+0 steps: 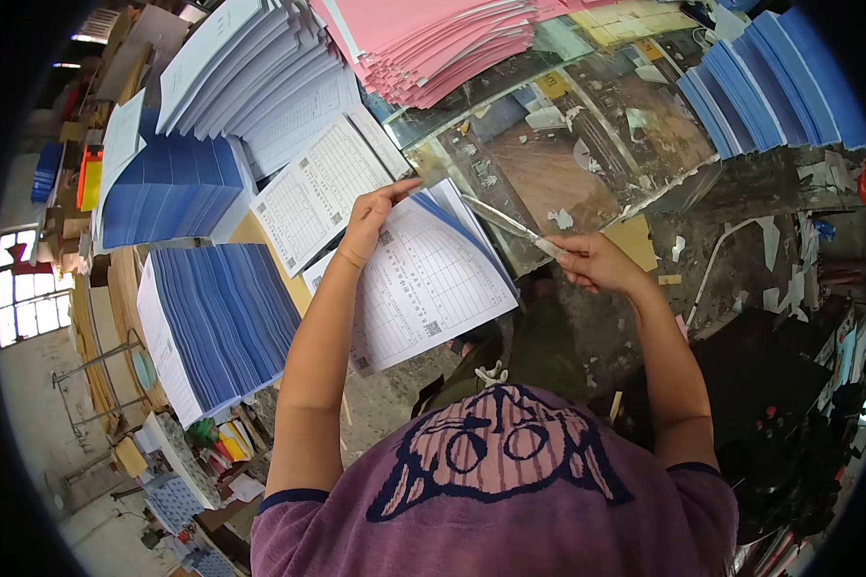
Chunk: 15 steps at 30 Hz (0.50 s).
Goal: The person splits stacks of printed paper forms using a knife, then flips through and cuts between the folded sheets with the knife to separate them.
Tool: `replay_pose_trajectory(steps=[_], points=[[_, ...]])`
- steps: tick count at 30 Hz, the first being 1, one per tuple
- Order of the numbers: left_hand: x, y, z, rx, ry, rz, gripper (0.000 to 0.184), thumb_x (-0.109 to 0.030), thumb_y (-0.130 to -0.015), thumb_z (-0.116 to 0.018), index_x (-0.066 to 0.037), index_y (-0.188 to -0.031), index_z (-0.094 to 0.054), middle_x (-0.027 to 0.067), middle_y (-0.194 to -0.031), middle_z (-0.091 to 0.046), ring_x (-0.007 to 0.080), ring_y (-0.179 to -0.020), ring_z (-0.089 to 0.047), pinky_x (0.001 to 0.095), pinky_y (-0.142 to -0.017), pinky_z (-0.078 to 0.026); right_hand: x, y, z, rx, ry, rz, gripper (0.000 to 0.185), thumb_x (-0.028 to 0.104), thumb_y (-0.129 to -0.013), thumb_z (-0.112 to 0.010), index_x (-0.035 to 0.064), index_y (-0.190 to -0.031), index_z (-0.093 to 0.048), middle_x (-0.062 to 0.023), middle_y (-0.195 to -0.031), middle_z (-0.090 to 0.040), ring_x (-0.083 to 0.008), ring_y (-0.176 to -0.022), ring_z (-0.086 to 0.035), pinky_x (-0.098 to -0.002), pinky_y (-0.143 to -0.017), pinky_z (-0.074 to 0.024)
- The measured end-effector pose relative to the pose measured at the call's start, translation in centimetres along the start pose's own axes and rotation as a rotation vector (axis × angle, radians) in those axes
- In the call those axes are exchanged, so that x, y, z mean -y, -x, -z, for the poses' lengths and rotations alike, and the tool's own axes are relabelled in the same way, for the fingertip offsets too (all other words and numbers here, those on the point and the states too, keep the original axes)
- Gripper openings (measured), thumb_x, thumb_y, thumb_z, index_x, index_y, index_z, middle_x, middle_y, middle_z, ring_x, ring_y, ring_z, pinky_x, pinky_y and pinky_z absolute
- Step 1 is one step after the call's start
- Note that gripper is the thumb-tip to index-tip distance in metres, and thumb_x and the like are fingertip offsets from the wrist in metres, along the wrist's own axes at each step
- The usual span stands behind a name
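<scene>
My left hand (373, 219) is at the upper left edge of a pad of printed forms (433, 279), its fingers pressed together over the paper and the index finger stretched to the right. The pad has white sheets on top and blue ones showing at its right edge. It lies tilted at the table's front edge, its lower part overhanging. In my right hand (592, 262) is a long, thin knife (505, 223), gripped by its pale handle. Its blade points left, the tip close to the pad's upper right edge. Beside my left hand lies another printed form (316, 192).
Tall stacks of blue-edged pads (226, 313) stand at left, with more blue stacks (770, 87) at far right. White sheets (260, 77) and pink sheets (433, 43) are piled at the back. Paper scraps (560, 219) litter the glass-topped table (539, 163).
</scene>
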<state>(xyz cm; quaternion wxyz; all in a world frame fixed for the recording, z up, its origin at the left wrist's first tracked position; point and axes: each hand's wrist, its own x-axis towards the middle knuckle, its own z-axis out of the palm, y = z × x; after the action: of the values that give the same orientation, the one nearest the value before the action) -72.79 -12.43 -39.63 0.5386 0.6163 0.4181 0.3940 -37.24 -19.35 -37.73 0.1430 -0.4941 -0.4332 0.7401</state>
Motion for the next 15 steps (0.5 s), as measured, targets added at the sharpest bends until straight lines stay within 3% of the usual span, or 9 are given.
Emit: replay_pose_trajectory(steps=[4,15], points=[[1.3,0.1,0.6,-0.018,-0.105,0.109,0.051,-0.044,-0.088,-0.048,0.001,-0.107,-0.063,0.0021,-0.069,-0.054,0.0079,-0.055,-0.035,0.0184,-0.054,-0.03,-0.1,-0.4,0.4,0.012,0.025,0.0,0.038,0.007,-0.089,-0.048,0.0065,-0.127,-0.048,0.0,-0.06,-0.047,-0.0052,-0.044,-0.035,-0.0184,-0.035,-0.0268],[0.1,-0.5,-0.3,-0.047,-0.098,-0.022,0.052,-0.047,-0.088,-0.047,0.002,-0.092,-0.064,-0.0001,-0.065,-0.053,0.0063,-0.052,-0.032,0.0181,-0.051,-0.027,-0.6,-0.6,1.1,-0.007,0.045,-0.018,0.038,0.006,-0.089,-0.047,0.0086,-0.127,-0.049,0.0006,-0.059,-0.047,-0.0051,-0.044,-0.034,-0.0185,-0.035,-0.0264]])
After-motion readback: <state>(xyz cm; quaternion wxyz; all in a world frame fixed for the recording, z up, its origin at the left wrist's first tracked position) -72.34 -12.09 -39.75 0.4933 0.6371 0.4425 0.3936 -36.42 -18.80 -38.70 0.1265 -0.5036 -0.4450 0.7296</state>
